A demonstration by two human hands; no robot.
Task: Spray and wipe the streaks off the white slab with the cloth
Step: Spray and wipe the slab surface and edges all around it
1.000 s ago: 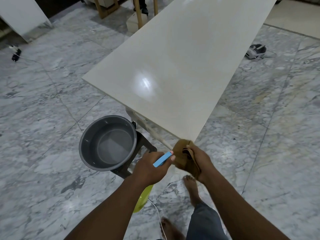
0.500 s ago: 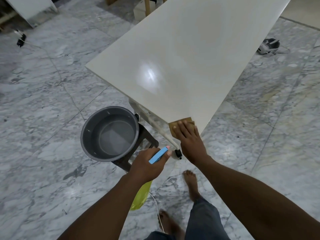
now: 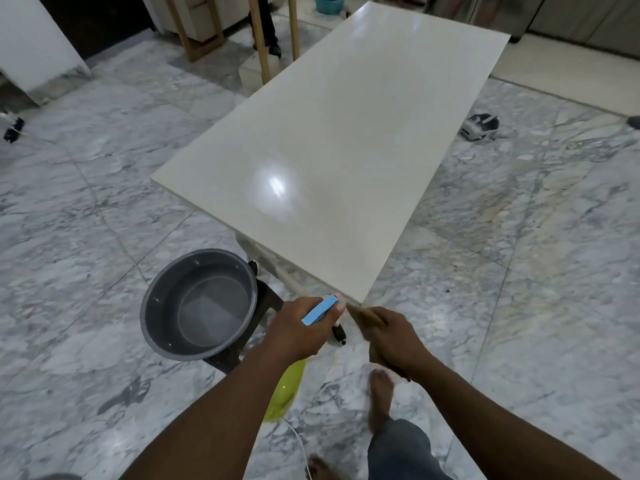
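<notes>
A large, glossy, off-white rectangular slab (image 3: 329, 150) runs diagonally away from the viewer, a bright patch of reflected light near its lower half. Its nearest corner points down toward the person's two hands.

The right hand (image 3: 394, 341) sits just below and to the right of that corner, off the slab, with its fingers curled round a bunched brown cloth (image 3: 367, 315). The cloth is blurred; its upper end reaches up almost to the corner. The left hand (image 3: 298, 327) is just left of the corner, fingers wrapped round the neck of a yellow-green plastic spray bottle (image 3: 285, 389) with a light blue trigger, the bottle's body hanging below the wrist.

Half a second ago the right hand lay flat on the cloth, pressing it onto the slab's near corner. Now both hand and cloth have come off the surface and the cloth is gathered in the fist. The left hand keeps its grip on the spray bottle in much the same place.

A round grey plastic bucket (image 3: 199, 304) stands on a dark stool (image 3: 268, 301) close to the left hand, beside the slab's near edge. Grey-veined marble floor (image 3: 519, 306) spreads wide to the right of the slab, where a small white device (image 3: 479, 128) lies well apart. A bare foot (image 3: 381, 393) stands below the right hand.
</notes>
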